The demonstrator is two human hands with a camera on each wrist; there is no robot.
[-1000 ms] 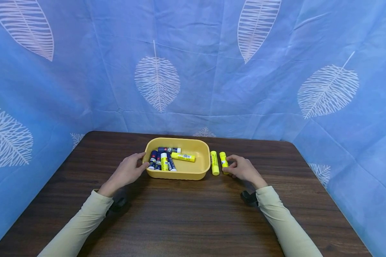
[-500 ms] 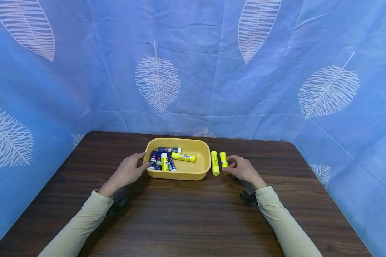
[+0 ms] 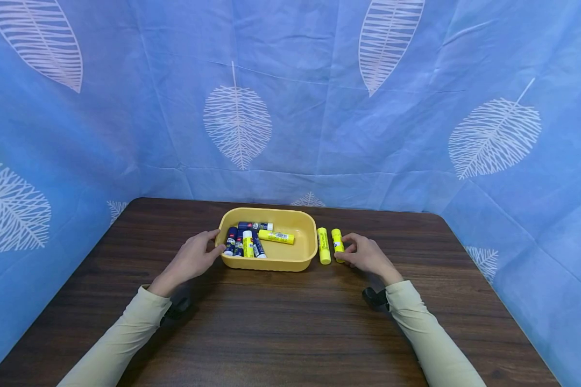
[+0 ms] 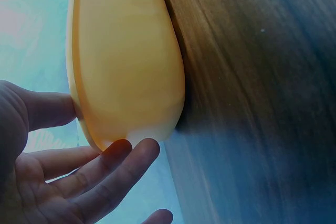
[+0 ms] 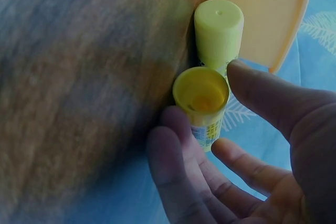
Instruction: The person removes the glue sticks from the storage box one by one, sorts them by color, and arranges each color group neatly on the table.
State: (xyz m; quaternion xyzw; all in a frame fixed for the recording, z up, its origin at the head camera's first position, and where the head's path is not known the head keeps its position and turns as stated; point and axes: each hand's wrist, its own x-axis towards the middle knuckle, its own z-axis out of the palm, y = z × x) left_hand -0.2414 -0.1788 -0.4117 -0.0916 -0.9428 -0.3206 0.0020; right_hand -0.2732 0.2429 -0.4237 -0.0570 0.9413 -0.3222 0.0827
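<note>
Currently, the outer stick [image 3: 337,238] lies right of the tray [image 3: 266,265], long axis away from you, gripped from its right by your right hand [image 3: 367,255], while your left hand [image 3: 192,259], fingers apart, touches the tray.

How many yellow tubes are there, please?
4: a white-capped one and another to its right in the tub; two on the table, one beside the tub, the other at the right hand. Some may be hidden.
</note>
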